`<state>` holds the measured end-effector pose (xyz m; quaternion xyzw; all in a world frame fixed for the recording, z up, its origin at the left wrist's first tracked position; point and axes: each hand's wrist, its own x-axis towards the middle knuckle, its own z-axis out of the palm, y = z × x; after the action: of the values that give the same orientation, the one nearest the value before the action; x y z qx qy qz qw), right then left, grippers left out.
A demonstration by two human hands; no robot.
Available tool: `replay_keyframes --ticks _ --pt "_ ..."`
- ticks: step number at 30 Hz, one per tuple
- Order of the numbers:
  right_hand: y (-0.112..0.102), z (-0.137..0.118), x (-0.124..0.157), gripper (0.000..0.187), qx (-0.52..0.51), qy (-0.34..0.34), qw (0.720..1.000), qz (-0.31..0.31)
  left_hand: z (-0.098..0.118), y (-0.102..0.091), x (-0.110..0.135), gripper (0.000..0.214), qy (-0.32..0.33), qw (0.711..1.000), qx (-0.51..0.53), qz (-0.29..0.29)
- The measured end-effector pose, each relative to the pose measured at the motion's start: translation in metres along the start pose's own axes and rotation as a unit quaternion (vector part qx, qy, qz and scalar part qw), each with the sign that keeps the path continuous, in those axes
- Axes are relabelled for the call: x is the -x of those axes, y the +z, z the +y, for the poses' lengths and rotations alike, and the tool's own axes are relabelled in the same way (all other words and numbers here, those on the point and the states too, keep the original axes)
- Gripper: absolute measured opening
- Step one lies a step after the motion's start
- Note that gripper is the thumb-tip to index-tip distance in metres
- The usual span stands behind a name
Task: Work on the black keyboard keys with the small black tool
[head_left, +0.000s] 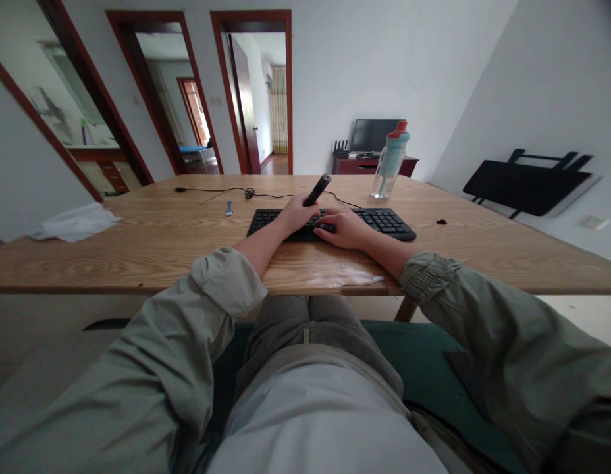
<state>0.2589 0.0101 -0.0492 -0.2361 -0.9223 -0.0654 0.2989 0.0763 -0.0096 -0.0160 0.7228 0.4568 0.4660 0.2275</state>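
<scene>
A black keyboard (392,222) lies on the wooden table in front of me. My left hand (299,214) is closed around a thick black stick-like tool (317,189), which leans with its upper end to the right. The tool's lower end is hidden by the hand and cannot be made out against the dark keys. Beside it, my right hand (345,228) rests on the middle of the keyboard, thumb and fingers apart and slightly bent, touching the keys. Both hands cover much of the keyboard's centre.
A cable (207,190) with a knot runs behind the keyboard. Left of it lies a small blue-and-white brush-like item (229,209). White crumpled plastic (78,222) sits at far left. A water bottle (388,164) stands behind right; a small dark object (441,222) lies right.
</scene>
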Motion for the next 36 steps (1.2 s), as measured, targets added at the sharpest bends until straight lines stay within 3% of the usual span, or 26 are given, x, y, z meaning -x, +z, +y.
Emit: replay_keyframes --ticks 3,8,14,20,23,26,28,31,36 --pt "0.001 0.000 -0.001 0.032 -0.020 0.018 1.000 0.011 0.000 0.007 -0.002 0.003 -0.014 0.997 0.074 0.001" --pt "0.002 0.002 -0.002 0.023 -0.033 0.029 0.999 0.012 0.007 0.021 -0.009 0.018 -0.037 0.973 0.218 0.063" --pt "0.002 -0.001 -0.003 0.031 -0.048 0.051 0.997 0.015 0.010 0.019 -0.009 0.017 -0.031 0.987 0.150 0.055" --pt "0.003 -0.001 -0.005 0.021 -0.112 0.056 0.992 0.012 0.006 0.020 -0.007 0.028 0.003 0.999 0.053 -0.004" --pt "0.002 0.002 -0.005 0.021 -0.125 0.078 0.989 0.003 0.005 0.021 -0.008 0.037 0.005 1.000 0.005 0.030" --pt "-0.001 0.003 -0.005 0.026 -0.115 0.092 0.989 0.019 0.008 0.017 -0.013 0.048 -0.020 0.995 0.042 0.087" --pt "-0.005 0.002 -0.004 0.030 -0.098 0.089 0.991 0.028 0.012 0.006 -0.019 0.054 -0.025 0.987 0.095 0.126" --pt "-0.010 -0.004 -0.005 0.035 -0.062 0.080 0.995 0.023 0.009 -0.029 -0.030 0.059 -0.019 0.968 0.152 0.201" --pt "-0.011 -0.019 -0.017 0.045 0.031 0.021 0.999 -0.014 -0.046 -0.102 -0.030 0.058 -0.094 0.943 0.135 0.290"
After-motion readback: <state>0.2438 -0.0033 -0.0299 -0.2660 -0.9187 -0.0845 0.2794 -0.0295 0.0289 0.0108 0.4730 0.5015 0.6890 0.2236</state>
